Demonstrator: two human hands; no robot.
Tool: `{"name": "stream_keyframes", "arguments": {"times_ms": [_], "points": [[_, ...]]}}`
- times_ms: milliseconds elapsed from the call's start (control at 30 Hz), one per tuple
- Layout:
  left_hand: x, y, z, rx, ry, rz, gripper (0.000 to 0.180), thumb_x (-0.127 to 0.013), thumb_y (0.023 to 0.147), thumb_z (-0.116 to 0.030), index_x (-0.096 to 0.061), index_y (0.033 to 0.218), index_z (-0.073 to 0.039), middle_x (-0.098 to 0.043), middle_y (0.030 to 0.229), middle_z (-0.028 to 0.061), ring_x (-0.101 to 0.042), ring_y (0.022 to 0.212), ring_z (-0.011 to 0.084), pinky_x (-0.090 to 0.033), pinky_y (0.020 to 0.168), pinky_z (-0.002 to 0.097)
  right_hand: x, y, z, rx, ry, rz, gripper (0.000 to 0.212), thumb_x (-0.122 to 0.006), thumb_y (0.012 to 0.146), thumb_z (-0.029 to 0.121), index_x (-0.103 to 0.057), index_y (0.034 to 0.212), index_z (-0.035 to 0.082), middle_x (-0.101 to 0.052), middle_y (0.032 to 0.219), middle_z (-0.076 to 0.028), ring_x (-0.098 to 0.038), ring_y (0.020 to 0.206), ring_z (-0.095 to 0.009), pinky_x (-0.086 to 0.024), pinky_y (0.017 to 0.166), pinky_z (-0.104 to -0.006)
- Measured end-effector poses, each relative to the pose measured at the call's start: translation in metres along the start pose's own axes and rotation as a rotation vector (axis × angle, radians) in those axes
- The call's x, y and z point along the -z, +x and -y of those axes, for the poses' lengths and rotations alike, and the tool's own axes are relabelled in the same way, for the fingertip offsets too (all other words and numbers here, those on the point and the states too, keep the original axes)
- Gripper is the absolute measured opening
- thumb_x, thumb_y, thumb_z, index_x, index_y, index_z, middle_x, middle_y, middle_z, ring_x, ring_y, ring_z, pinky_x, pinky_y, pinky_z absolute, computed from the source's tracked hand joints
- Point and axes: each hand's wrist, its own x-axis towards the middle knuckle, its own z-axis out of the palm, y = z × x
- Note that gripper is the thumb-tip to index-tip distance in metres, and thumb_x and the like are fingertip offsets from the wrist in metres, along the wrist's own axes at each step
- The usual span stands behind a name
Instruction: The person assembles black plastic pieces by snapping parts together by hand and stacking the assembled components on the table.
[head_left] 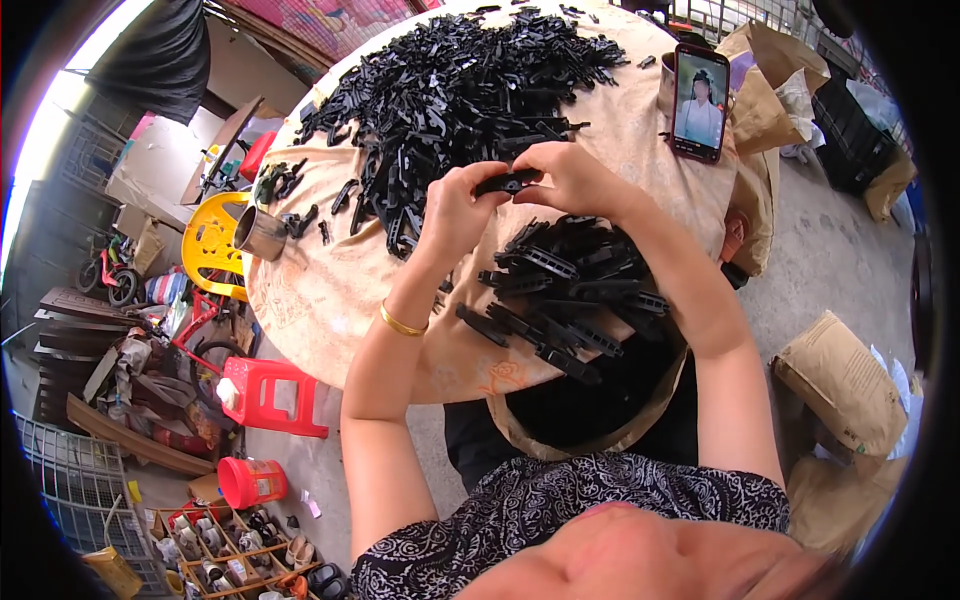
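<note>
Above the table, my left hand (455, 212) and my right hand (568, 180) meet on a small black plastic piece (510, 183), pinching it from both ends. Its exact kind cannot be made out. Just beyond my hands spreads a large heap of loose black plastic parts (440, 90). Closer to me, below my right hand, lies a smaller stack of longer black slotted pieces (565, 285) by the table's near edge. Both heaps rest on a round table with a peach cloth (310, 325). At my lap, the rim of an open paper bag (640, 428) shows; its inside is dark.
A phone (700, 105) leans upright at the table's right. A metal cup (260, 235) stands at the left edge beside a yellow chair (212, 245). A red stool (275, 395) and red bucket (252, 483) are on the floor left. Paper sacks (840, 385) lie right.
</note>
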Motion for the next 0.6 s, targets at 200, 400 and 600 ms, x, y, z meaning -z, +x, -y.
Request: {"name": "stream_keyframes", "arguments": {"times_ms": [200, 400, 600], "points": [[0.0021, 0.0001, 0.0007, -0.025, -0.04, -0.051, 0.034, -0.072, 0.066, -0.003, -0.066, 0.099, -0.003, -0.066, 0.084, 0.0129, -0.063, 0.072, 0.0175, -0.049, 0.067, 0.0263, 0.0022, 0.0014, 0.0033, 0.114, -0.104, -0.053, 0.029, -0.072, 0.072, 0.014, -0.06, 0.093, -0.001, -0.06, 0.086, -0.015, -0.06, 0.081, -0.028, -0.048, 0.071, -0.0342], [-0.0005, 0.0018, 0.0052, 0.035, -0.223, -0.068, 0.03, -0.074, 0.066, -0.005, -0.067, 0.095, -0.003, -0.067, 0.082, 0.01, -0.062, 0.069, 0.0128, -0.048, 0.065, 0.0238, 0.0022, 0.0015, 0.0068, 0.037, 0.089, -0.064, 0.029, -0.07, 0.073, 0.016, -0.06, 0.093, -0.001, -0.06, 0.085, -0.015, -0.058, 0.081, -0.031, -0.047, 0.072, -0.0369], [0.0007, 0.001, 0.0013, -0.033, -0.137, -0.098, 0.031, -0.075, 0.065, -0.006, -0.068, 0.095, -0.004, -0.066, 0.08, 0.0092, -0.061, 0.067, 0.012, -0.048, 0.064, 0.0237, 0.009, 0.0016, 0.0102, 0.066, -0.048, -0.068, 0.029, -0.071, 0.073, 0.016, -0.06, 0.095, 0.0, -0.06, 0.086, -0.015, -0.059, 0.083, -0.03, -0.048, 0.073, -0.0351]]}}
